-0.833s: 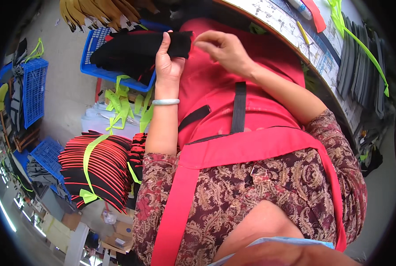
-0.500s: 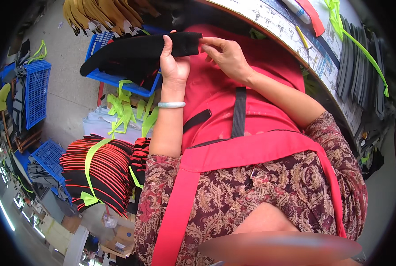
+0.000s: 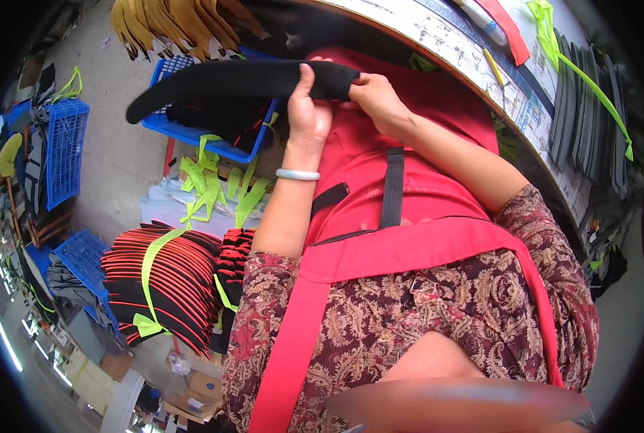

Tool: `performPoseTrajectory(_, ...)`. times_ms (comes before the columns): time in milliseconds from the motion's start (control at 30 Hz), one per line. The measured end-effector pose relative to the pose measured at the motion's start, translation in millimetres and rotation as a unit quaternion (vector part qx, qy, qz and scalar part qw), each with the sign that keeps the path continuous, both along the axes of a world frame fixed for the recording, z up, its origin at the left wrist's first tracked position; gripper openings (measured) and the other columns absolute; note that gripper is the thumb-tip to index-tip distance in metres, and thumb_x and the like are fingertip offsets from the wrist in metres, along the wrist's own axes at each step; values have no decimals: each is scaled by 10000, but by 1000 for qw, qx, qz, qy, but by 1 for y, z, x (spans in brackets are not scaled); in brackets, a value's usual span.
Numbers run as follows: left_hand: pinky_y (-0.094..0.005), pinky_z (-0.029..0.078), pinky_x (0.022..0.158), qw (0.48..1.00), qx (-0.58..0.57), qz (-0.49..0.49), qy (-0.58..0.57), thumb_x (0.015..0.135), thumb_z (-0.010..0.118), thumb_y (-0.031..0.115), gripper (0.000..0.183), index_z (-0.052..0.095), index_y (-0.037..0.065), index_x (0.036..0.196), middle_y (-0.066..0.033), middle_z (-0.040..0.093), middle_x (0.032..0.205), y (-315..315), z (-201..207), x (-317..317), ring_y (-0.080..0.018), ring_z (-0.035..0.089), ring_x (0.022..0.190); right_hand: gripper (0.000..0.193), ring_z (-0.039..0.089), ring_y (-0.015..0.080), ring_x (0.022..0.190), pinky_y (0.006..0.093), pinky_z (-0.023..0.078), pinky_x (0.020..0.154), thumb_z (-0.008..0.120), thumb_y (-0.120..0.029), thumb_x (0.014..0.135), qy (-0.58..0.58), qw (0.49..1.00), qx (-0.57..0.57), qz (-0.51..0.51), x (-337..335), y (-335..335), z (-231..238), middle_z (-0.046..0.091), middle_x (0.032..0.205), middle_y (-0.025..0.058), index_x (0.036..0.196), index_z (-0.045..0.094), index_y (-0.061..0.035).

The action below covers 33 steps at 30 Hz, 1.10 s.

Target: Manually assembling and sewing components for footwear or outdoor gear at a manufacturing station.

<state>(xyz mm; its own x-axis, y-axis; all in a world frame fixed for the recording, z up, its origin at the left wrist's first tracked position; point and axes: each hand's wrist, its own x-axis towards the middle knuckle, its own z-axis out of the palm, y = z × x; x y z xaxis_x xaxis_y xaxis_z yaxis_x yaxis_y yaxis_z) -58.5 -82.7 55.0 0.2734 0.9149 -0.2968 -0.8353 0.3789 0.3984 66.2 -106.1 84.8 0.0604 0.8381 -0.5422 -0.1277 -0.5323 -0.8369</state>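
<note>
A long black sock (image 3: 213,78) stretches across in front of me, its rounded end reaching out to the left. My left hand (image 3: 312,112) is wrapped around it near its right part, thumb on top and the other fingers mostly hidden behind. At the sock's right-hand edge, my right hand (image 3: 381,102) pinches the cuff, fingertips pressed together. Under the sock's left part stands a blue plastic basket (image 3: 192,131) holding dark fabric pieces.
Brown strips (image 3: 174,29) hang at the upper left. A green-tied bundle of black and red pieces (image 3: 159,285) lies lower left, below green ribbons (image 3: 205,180). A workbench (image 3: 437,43) at upper right carries a yellow pen (image 3: 493,66) and stacked dark strips (image 3: 589,108).
Both hands have shifted right with the sock. My right fingers, loosely at the cuff before, now pinch its edge, and the sock looks straighter and flatter.
</note>
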Motion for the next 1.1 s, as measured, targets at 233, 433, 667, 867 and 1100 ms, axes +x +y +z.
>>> performPoseTrajectory(233,-407,455,977,999,-33,37,-21,903,620,339,371,580,30,1106,-116,631,1067,11,6,-28,-243,593,1035,152,618,147,677,269,519,611,535,10,781,-74,995,34,56,24,8,18,651,765,58,842,673,26)
performPoseTrajectory(433,-400,465,977,995,-86,27,-47,903,628,297,317,603,21,1055,-104,651,1059,10,-22,-34,-244,613,1026,170,630,128,721,271,477,719,582,-46,803,-96,989,-42,101,29,2,2,677,821,48,921,683,22)
performPoseTrajectory(667,-441,540,845,964,-74,227,119,933,557,365,355,603,14,961,-118,659,929,62,-46,-226,-293,650,910,180,537,62,740,203,424,693,570,-7,776,-56,994,52,73,8,-10,34,622,781,10,927,661,25)
performPoseTrajectory(867,-409,559,783,946,-102,256,170,970,495,332,337,610,15,954,-120,661,913,65,-59,-243,-278,659,853,154,541,49,757,211,452,686,625,-50,836,-45,984,115,132,1,-25,53,612,888,-12,977,677,-16)
performPoseTrajectory(1100,-423,559,794,938,-139,256,189,961,508,317,299,614,38,978,-113,671,965,69,-78,-236,-292,663,905,187,562,54,820,207,467,717,655,-107,852,-65,964,187,178,7,-33,52,586,1018,5,981,686,25)
